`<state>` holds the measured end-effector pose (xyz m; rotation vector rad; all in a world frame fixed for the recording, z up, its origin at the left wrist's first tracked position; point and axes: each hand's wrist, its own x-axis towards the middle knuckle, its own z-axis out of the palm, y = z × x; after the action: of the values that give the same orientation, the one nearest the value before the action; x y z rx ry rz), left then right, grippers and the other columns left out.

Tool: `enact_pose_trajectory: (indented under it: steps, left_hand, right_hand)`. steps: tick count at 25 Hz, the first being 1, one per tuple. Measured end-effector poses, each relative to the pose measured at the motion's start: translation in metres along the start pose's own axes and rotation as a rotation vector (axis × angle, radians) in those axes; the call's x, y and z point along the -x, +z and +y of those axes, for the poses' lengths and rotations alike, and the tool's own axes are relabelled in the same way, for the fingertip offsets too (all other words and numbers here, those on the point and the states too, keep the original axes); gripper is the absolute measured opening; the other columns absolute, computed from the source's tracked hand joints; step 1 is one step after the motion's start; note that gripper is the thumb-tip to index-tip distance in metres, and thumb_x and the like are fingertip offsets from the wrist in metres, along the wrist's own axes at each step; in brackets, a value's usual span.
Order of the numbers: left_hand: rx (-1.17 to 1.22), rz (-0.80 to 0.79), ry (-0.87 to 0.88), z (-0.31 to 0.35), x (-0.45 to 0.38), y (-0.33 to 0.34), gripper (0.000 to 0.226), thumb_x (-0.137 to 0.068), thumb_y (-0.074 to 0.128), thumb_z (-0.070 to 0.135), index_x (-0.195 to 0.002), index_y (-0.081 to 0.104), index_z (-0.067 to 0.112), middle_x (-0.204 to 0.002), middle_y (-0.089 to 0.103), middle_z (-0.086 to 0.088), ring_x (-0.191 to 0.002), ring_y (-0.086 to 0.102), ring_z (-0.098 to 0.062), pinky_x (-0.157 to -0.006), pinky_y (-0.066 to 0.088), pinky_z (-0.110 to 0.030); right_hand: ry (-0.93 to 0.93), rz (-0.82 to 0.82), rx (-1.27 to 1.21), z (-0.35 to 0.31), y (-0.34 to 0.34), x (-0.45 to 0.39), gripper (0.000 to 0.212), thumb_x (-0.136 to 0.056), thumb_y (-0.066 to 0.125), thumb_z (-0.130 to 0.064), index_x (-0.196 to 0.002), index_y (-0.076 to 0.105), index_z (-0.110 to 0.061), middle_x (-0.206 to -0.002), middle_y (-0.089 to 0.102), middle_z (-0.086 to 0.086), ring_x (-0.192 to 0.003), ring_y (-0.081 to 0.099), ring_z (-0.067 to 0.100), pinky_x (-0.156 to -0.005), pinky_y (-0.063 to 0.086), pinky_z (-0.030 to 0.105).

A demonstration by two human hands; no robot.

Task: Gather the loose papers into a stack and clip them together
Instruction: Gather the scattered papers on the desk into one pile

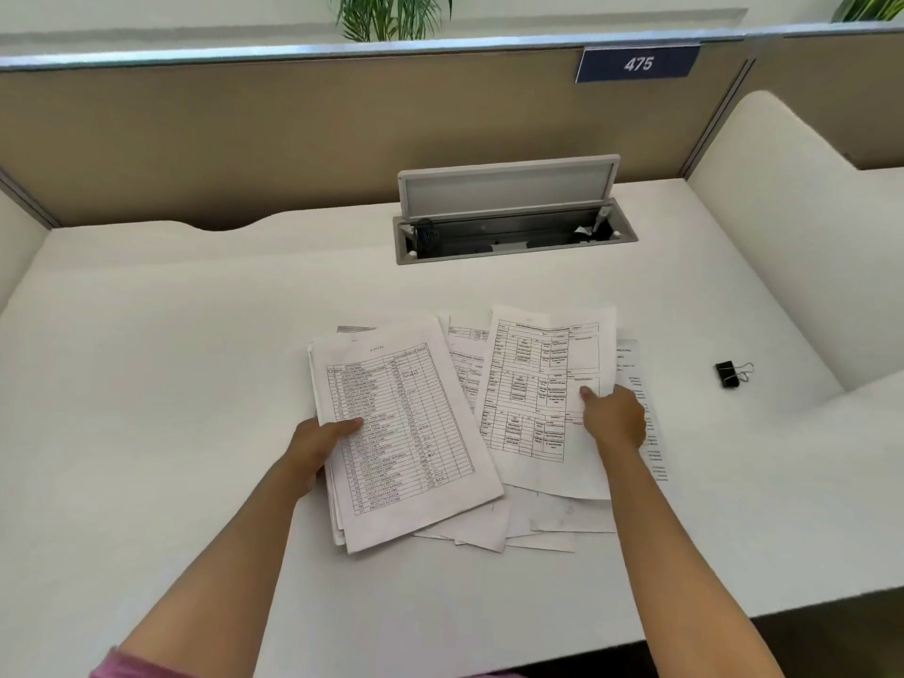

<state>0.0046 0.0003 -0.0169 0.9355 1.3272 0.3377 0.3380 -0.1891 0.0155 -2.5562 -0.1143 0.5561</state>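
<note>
Pink sleeve (117,670) shows at the bottom left corner, and from there 2 bare forearms reach forward over the white desk (146,384). The left hand (318,445) grips the left edge of a partly gathered stack of papers (401,428), with the thumb lying on the top sheet, a printed numbered list, and the other fingers hidden under the pile. The right hand (614,415) pinches a loose form sheet (543,398) at its right edge; the thumb presses on top and the fingers seem closed below, though I cannot see them. This sheet lies just beside the stack and its lower left corner is under the stack's top sheets. More loose sheets (528,526) are spread under both, and 1 printed page (645,408) sticks out to the right behind the right hand. The black binder clip (729,374) lies well apart on the right side of the desk, untouched. Behind the papers, a cable box (513,227) in the desk stands with its lid open, and a sign with 475 (638,64) hangs on the partition. I judge the gathering is only about half done. The risk now is that the stack, held from 1 side only, fans out or slides when the form sheet is pulled across. Sheets hidden at the bottom may also be left behind, and uneven edges would make the clip catch only some pages.
</note>
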Motion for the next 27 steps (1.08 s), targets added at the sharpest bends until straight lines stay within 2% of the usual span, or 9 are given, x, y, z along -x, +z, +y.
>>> enact_pose_trajectory:
  steps: [3, 7, 11, 15, 17, 20, 22, 25, 27]
  left_hand:
    - [0.001, 0.001, -0.003, 0.000, 0.000, 0.001, 0.034, -0.086, 0.077, 0.011, -0.118, 0.067, 0.012, -0.111, 0.074, -0.009, -0.100, 0.071, -0.033, -0.086, 0.057, -0.043]
    - [0.020, 0.020, 0.027, -0.001, 0.001, 0.004, 0.033, -0.086, 0.077, 0.010, -0.117, 0.068, 0.012, -0.105, 0.074, -0.006, -0.094, 0.071, -0.028, -0.075, 0.055, -0.036]
    - [0.011, 0.027, 0.018, -0.002, 0.000, 0.003, 0.036, -0.085, 0.078, 0.012, -0.120, 0.068, 0.010, -0.108, 0.075, -0.007, -0.096, 0.072, -0.031, -0.086, 0.056, -0.043]
    - [0.010, 0.013, 0.017, -0.002, -0.001, 0.002, 0.038, -0.086, 0.077, 0.012, -0.122, 0.068, 0.010, -0.114, 0.074, -0.009, -0.102, 0.071, -0.033, -0.092, 0.056, -0.048]
    - [0.008, 0.010, 0.018, -0.002, -0.001, 0.003, 0.039, -0.086, 0.077, 0.012, -0.123, 0.068, 0.009, -0.115, 0.074, -0.010, -0.102, 0.071, -0.034, -0.095, 0.055, -0.050]
    - [-0.002, 0.019, 0.018, -0.003, -0.002, 0.002, 0.040, -0.085, 0.078, 0.012, -0.124, 0.067, 0.009, -0.115, 0.074, -0.011, -0.103, 0.071, -0.034, -0.098, 0.054, -0.054]
    - [-0.010, 0.021, 0.018, -0.003, -0.002, 0.002, 0.042, -0.084, 0.079, 0.013, -0.124, 0.067, 0.009, -0.115, 0.074, -0.010, -0.103, 0.071, -0.034, -0.099, 0.053, -0.054]
    - [-0.013, 0.015, 0.017, -0.003, -0.001, 0.002, 0.043, -0.084, 0.079, 0.014, -0.125, 0.067, 0.008, -0.115, 0.075, -0.011, -0.104, 0.071, -0.035, -0.099, 0.053, -0.054]
    - [-0.018, 0.019, 0.014, -0.002, 0.000, 0.002, 0.041, -0.084, 0.079, 0.013, -0.123, 0.067, 0.009, -0.115, 0.074, -0.012, -0.102, 0.071, -0.035, -0.098, 0.053, -0.054]
  right_hand:
    - [0.077, 0.045, 0.260, 0.021, -0.018, -0.014, 0.046, -0.094, 0.059, -0.042, -0.131, 0.057, -0.014, -0.138, 0.044, 0.016, -0.131, 0.035, 0.037, -0.103, 0.032, 0.047]
    - [0.112, 0.019, 0.233, 0.038, -0.028, -0.025, 0.053, -0.090, 0.067, -0.035, -0.138, 0.052, -0.016, -0.140, 0.033, 0.014, -0.130, 0.033, 0.039, -0.103, 0.034, 0.051]
    - [0.106, -0.028, 0.192, 0.041, -0.032, -0.032, 0.061, -0.087, 0.073, -0.031, -0.139, 0.050, -0.009, -0.141, 0.033, 0.016, -0.126, 0.043, 0.042, -0.103, 0.038, 0.052]
    - [0.133, -0.045, 0.215, 0.035, -0.036, -0.032, 0.058, -0.086, 0.073, -0.028, -0.136, 0.052, -0.009, -0.143, 0.035, 0.017, -0.131, 0.036, 0.042, -0.102, 0.038, 0.051]
    - [0.110, -0.059, 0.182, 0.033, -0.039, -0.032, 0.059, -0.086, 0.074, -0.026, -0.137, 0.051, -0.007, -0.143, 0.036, 0.019, -0.128, 0.041, 0.042, -0.099, 0.042, 0.048]
    - [0.033, -0.074, 0.183, 0.035, -0.042, -0.032, 0.060, -0.084, 0.076, -0.026, -0.137, 0.053, -0.008, -0.139, 0.048, 0.020, -0.125, 0.050, 0.038, -0.097, 0.046, 0.044]
    - [-0.037, -0.042, 0.156, 0.035, -0.044, -0.028, 0.049, -0.084, 0.075, -0.024, -0.129, 0.060, -0.011, -0.131, 0.059, 0.017, -0.117, 0.056, 0.039, -0.095, 0.047, 0.045]
    - [-0.221, 0.032, 0.017, 0.030, -0.056, -0.019, 0.025, -0.090, 0.069, -0.020, -0.112, 0.064, -0.009, -0.114, 0.068, 0.014, -0.090, 0.059, 0.031, -0.076, 0.045, 0.035]
    - [-0.355, 0.136, -0.048, 0.024, -0.070, -0.014, 0.016, -0.090, 0.067, -0.018, -0.103, 0.063, -0.010, -0.104, 0.070, 0.013, -0.079, 0.056, 0.028, -0.070, 0.040, 0.031]
